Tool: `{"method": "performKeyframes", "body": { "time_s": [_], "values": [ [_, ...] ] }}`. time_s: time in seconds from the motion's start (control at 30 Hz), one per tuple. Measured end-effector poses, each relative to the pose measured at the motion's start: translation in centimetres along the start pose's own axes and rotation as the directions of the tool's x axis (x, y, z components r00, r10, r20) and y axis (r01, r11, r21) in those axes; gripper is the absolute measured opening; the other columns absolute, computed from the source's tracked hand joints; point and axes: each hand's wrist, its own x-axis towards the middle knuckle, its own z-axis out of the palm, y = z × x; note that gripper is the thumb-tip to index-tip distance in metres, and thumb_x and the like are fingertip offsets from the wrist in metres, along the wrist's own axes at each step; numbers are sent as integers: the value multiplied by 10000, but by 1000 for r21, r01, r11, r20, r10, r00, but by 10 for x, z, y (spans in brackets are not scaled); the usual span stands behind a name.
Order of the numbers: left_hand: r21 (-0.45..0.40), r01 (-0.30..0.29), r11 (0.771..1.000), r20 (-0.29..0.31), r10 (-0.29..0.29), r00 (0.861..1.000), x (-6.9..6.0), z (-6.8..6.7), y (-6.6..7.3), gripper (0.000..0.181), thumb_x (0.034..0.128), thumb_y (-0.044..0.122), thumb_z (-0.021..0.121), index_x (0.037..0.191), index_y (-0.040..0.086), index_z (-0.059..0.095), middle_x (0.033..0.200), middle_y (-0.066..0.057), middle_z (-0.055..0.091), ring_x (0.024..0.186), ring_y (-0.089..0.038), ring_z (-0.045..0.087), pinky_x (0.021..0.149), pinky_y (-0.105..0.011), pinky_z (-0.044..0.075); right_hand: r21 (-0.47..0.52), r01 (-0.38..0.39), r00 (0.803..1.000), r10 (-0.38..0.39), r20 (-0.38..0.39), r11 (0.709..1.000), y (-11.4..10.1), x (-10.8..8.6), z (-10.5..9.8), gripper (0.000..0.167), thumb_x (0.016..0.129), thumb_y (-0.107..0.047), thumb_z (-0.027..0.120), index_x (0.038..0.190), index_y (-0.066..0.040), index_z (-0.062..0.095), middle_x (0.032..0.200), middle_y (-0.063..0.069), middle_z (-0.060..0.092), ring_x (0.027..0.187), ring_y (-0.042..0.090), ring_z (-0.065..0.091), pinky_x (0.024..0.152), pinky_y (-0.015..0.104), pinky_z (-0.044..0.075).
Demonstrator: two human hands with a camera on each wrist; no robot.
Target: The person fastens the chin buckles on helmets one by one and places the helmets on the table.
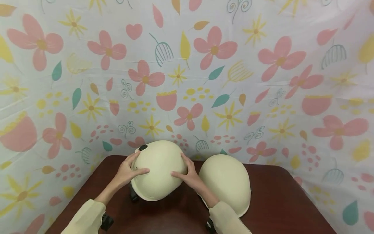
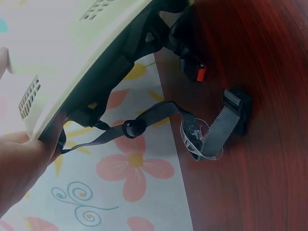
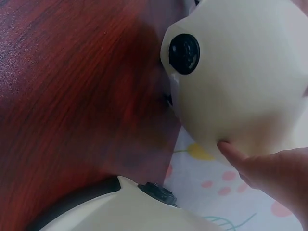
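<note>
Gripping the left side of a cream helmet (image 1: 160, 165), just below the middle of the head view: left hand (image 1: 128, 170), thumb on the shell, some fingertips hidden. Opposite: right hand (image 1: 190, 175), clamped on the same helmet; in the right wrist view it is cut off at the right edge. Helmet tilted, interior hidden in the head view. Below it, left wrist view: grey strap (image 2: 163, 111), red-tipped buckle (image 2: 199, 73); whether the strap touches the table is hard to tell. Black knob (image 3: 184, 54), upper middle, right wrist view. Second helmet (image 1: 225, 178), lower right, partly behind a sleeve (image 1: 228, 217). Dark red table (image 1: 277, 198), cut off at the bottom. Flowered cloth (image 1: 181, 29), upper frame.
</note>
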Motion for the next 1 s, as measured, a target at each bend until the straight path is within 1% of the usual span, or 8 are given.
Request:
{"method": "performKeyframes", "body": {
  "time_s": [0.23,0.37,0.47,0.63,0.77,0.83,0.93,1.0],
  "values": [
    [-42,-15,999,-6,14,1000,3,2,4,939,796,291,801,1539,56,277,1593,-268,149,1460,-486,187,1105,-607,338,-9,-18,1000,18,8,1000,2,-2,-4,923,845,-433,736,1557,-362,153,1624,131,23,1484,421,134,1116,639,264],
    [-57,-13,998,-6,13,1000,3,1,6,937,797,284,801,1539,56,276,1597,-268,126,1462,-491,167,1107,-618,326,-24,-18,1000,18,-4,1000,3,1,-4,916,843,-429,740,1554,-360,166,1621,131,61,1464,394,205,1106,623,294],
    [-71,-8,997,0,8,1000,3,1,8,934,801,283,798,1542,67,273,1601,-257,119,1466,-486,157,1110,-619,321,-26,-13,1000,13,-11,1000,5,2,-4,913,844,-422,742,1556,-334,178,1612,141,92,1429,373,281,1089,599,334],
    [-93,1,996,18,1,1000,5,2,9,936,806,293,794,1548,84,263,1610,-242,93,1478,-474,130,1118,-614,315,-3,0,1000,0,-6,1000,5,2,-9,886,860,-371,734,1562,-274,201,1597,179,146,1413,421,323,1053,576,401],
    [-87,3,996,14,-2,1000,5,1,8,938,803,284,797,1547,79,265,1606,-248,101,1470,-487,141,1109,-621,321,4,-5,1000,5,8,1000,-2,5,-15,830,887,-339,703,1559,-189,239,1558,191,290,1384,413,391,1033,542,446],
    [-89,4,996,16,-3,1000,5,1,8,939,802,279,798,1548,78,264,1604,-253,105,1465,-494,147,1105,-625,323,-4,-19,1000,20,8,1000,-9,7,-18,809,894,-342,692,1554,-174,256,1549,181,327,1389,392,397,1042,538,441],
    [-86,7,996,24,-5,1000,5,2,8,942,804,292,797,1551,88,260,1605,-254,100,1461,-502,153,1104,-623,328,-21,-16,1000,16,7,1000,-20,12,-22,798,897,-361,686,1552,-184,264,1581,162,286,1426,385,340,1064,561,410],
    [-86,9,996,24,-7,1000,5,3,8,941,804,296,797,1552,95,261,1606,-253,97,1459,-505,157,1103,-619,332,-17,-8,1000,8,9,1000,-26,16,-22,804,895,-383,686,1556,-225,254,1612,130,235,1454,381,287,1082,574,382]
  ]
}}
